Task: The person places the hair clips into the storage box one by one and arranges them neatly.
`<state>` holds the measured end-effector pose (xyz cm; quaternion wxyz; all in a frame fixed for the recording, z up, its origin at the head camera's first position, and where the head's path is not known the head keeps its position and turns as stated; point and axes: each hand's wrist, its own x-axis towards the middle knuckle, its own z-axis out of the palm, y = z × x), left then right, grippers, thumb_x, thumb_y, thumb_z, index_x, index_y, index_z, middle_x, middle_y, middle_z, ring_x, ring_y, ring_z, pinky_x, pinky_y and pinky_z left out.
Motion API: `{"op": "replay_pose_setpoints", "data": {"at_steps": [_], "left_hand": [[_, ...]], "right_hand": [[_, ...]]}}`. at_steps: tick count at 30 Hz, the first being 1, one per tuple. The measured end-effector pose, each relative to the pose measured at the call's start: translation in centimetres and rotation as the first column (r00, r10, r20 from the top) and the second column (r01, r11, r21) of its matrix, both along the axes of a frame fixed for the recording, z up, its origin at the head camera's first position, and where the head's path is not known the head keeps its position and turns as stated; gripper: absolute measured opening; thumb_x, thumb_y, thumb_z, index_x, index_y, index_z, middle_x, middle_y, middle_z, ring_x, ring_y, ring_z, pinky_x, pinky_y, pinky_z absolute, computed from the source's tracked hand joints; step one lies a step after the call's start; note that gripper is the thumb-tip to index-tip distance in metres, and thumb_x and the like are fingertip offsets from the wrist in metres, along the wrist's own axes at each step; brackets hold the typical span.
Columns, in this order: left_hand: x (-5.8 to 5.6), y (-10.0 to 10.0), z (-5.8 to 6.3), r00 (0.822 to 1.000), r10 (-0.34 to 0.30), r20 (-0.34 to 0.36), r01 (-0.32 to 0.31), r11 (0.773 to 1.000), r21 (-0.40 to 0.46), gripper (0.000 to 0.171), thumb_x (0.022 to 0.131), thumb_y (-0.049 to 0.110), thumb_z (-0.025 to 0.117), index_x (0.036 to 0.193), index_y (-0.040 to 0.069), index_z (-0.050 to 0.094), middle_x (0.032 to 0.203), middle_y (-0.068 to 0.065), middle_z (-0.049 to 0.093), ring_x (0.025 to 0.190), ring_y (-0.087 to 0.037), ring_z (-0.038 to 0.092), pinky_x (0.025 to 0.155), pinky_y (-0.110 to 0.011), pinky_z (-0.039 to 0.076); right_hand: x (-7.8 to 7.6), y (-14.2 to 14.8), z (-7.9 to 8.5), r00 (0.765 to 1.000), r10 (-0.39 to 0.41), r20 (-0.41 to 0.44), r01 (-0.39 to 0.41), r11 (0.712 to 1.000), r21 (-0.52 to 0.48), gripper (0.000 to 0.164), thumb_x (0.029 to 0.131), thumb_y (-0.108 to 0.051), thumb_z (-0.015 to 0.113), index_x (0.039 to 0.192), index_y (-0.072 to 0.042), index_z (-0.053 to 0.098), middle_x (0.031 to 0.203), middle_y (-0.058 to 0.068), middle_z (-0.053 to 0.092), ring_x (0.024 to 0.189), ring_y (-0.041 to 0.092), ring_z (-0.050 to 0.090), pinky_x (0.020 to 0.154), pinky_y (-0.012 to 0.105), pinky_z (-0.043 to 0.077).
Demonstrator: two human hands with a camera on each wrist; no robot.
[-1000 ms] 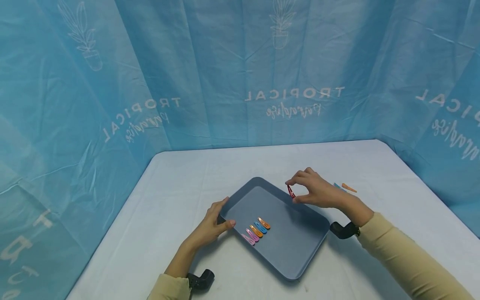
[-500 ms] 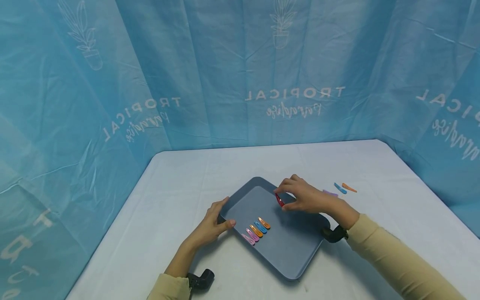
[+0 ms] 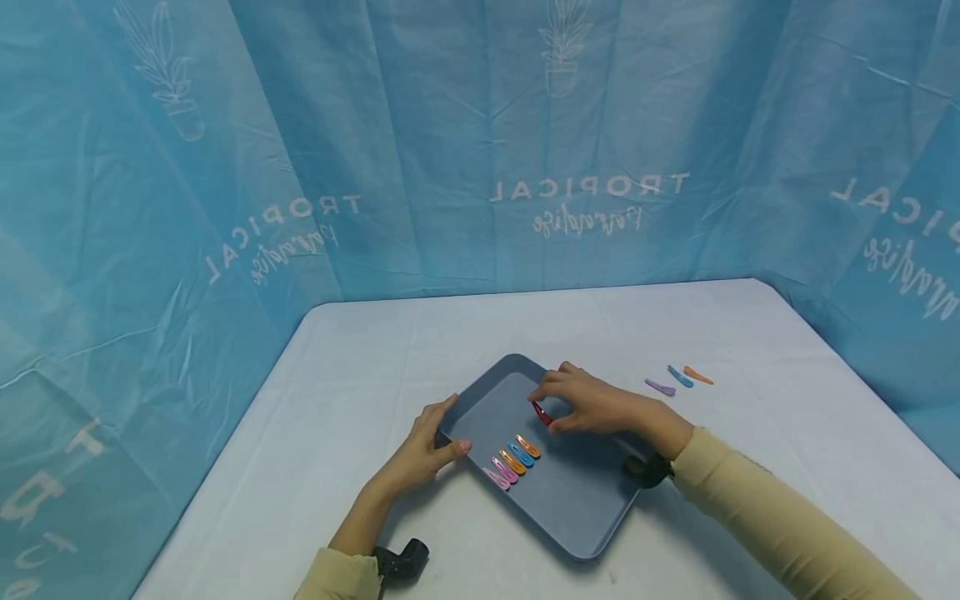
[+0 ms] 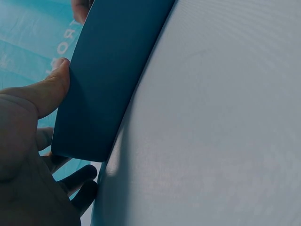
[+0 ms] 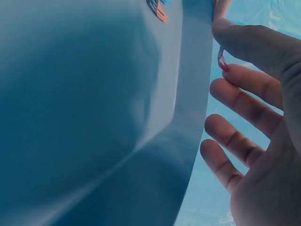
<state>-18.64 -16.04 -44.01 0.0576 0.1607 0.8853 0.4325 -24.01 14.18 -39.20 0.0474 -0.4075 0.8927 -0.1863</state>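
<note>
Blue printed curtains [image 3: 442,117] behind and beside a white table [image 3: 360,375] mark a makeshift booth.

Five clips [image 3: 514,464] run inward from the near-left edge of a tray [image 3: 581,504], left hand [image 3: 422,450] at its left corner, right hand [image 3: 588,403] holding another clip [image 3: 542,413] above it; three more [image 3: 681,377] lie right, on the table [image 3: 360,367].

Red clip [image 3: 542,414] between right fingertips [image 5: 237,76]. Clip row [image 3: 513,462] near them: orange, blue, amber, two pinks. Tray [image 3: 585,492] below: grey-blue. Backdrop [image 3: 450,150] beyond: blue, white-printed.
</note>
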Motion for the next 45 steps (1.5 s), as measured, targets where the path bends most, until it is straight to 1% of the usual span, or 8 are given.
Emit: {"op": "replay_pose_setpoints", "data": {"at_steps": [14, 20, 26, 30, 33, 37, 40, 45], "left_hand": [[-0.1, 0.0, 0.0, 1.000, 0.006, 0.000, -0.006, 1.000, -0.010, 0.081, 0.087, 0.035, 0.067, 0.151, 0.015, 0.022, 0.148, -0.017, 0.030, 0.136, -0.036, 0.027, 0.107, -0.062, 0.025], [-0.1, 0.0, -0.1, 1.000, 0.002, 0.000, -0.002, 1.000, -0.009, 0.080, 0.087, 0.035, 0.066, 0.151, 0.015, 0.023, 0.148, -0.017, 0.030, 0.136, -0.036, 0.028, 0.107, -0.062, 0.025], [-0.1, -0.1, -0.2, 1.000, 0.002, -0.007, -0.002, 1.000, -0.014, 0.080, 0.087, 0.036, 0.066, 0.151, 0.016, 0.023, 0.148, -0.017, 0.030, 0.136, -0.036, 0.028, 0.107, -0.062, 0.026], [-0.1, 0.0, -0.2, 1.000, 0.005, -0.013, -0.005, 1.000, -0.015, 0.080, 0.087, 0.037, 0.066, 0.151, 0.017, 0.023, 0.147, -0.017, 0.031, 0.135, -0.035, 0.029, 0.106, -0.062, 0.028], [-0.1, 0.0, -0.2, 1.000, 0.006, -0.011, -0.006, 1.000, -0.014, 0.080, 0.087, 0.036, 0.067, 0.151, 0.017, 0.023, 0.148, -0.017, 0.031, 0.135, -0.035, 0.029, 0.106, -0.061, 0.028], [-0.1, 0.0, -0.2, 1.000, 0.006, -0.011, -0.007, 1.000, -0.012, 0.081, 0.087, 0.036, 0.067, 0.151, 0.016, 0.023, 0.148, -0.017, 0.030, 0.136, -0.035, 0.029, 0.107, -0.061, 0.027], [-0.1, 0.0, -0.2, 1.000, 0.005, -0.014, -0.005, 1.000, -0.010, 0.081, 0.087, 0.035, 0.067, 0.151, 0.015, 0.023, 0.148, -0.017, 0.030, 0.136, -0.035, 0.028, 0.106, -0.062, 0.027], [0.0, 0.1, -0.1, 1.000, 0.013, 0.004, -0.013, 1.000, -0.014, 0.080, 0.087, 0.035, 0.067, 0.151, 0.017, 0.023, 0.149, -0.016, 0.029, 0.137, -0.034, 0.027, 0.108, -0.061, 0.026]], "right_hand": [[-0.2, -1.2, -0.8, 0.998, 0.043, 0.043, -0.046, 0.997, 0.069, 0.047, 0.081, -0.025, 0.074, 0.125, -0.015, 0.061, 0.117, -0.001, 0.059, 0.104, 0.017, 0.044, 0.088, 0.037, 0.043], [-0.3, -1.4, -1.2, 0.996, 0.056, 0.068, -0.063, 0.993, 0.099, 0.046, 0.081, -0.026, 0.074, 0.124, -0.015, 0.062, 0.118, -0.002, 0.059, 0.103, 0.015, 0.044, 0.087, 0.035, 0.043], [-0.4, -1.6, -1.7, 0.993, 0.059, 0.101, -0.071, 0.990, 0.123, 0.045, 0.081, -0.029, 0.074, 0.123, -0.018, 0.062, 0.118, -0.004, 0.059, 0.101, 0.012, 0.042, 0.084, 0.028, 0.043], [-0.3, -1.6, -1.8, 0.992, 0.080, 0.102, -0.092, 0.988, 0.126, 0.045, 0.080, -0.029, 0.075, 0.123, -0.017, 0.063, 0.119, -0.003, 0.059, 0.099, 0.012, 0.042, 0.082, 0.027, 0.042], [-0.4, -1.6, -1.9, 0.991, 0.087, 0.098, -0.100, 0.986, 0.131, 0.046, 0.080, -0.029, 0.075, 0.123, -0.018, 0.063, 0.120, -0.004, 0.058, 0.100, 0.011, 0.042, 0.084, 0.028, 0.042], [-0.4, -1.7, -2.1, 0.991, 0.091, 0.093, -0.103, 0.986, 0.133, 0.045, 0.080, -0.029, 0.075, 0.122, -0.019, 0.063, 0.119, -0.004, 0.058, 0.101, 0.011, 0.043, 0.087, 0.029, 0.042], [-0.3, -1.7, -2.1, 0.992, 0.096, 0.088, -0.107, 0.986, 0.131, 0.045, 0.080, -0.029, 0.075, 0.122, -0.019, 0.063, 0.118, -0.003, 0.058, 0.100, 0.011, 0.043, 0.086, 0.029, 0.042], [-0.2, -1.7, -2.1, 0.993, 0.084, 0.087, -0.096, 0.986, 0.138, 0.045, 0.080, -0.030, 0.075, 0.122, -0.020, 0.064, 0.117, -0.005, 0.057, 0.101, 0.011, 0.042, 0.086, 0.029, 0.042]]}}
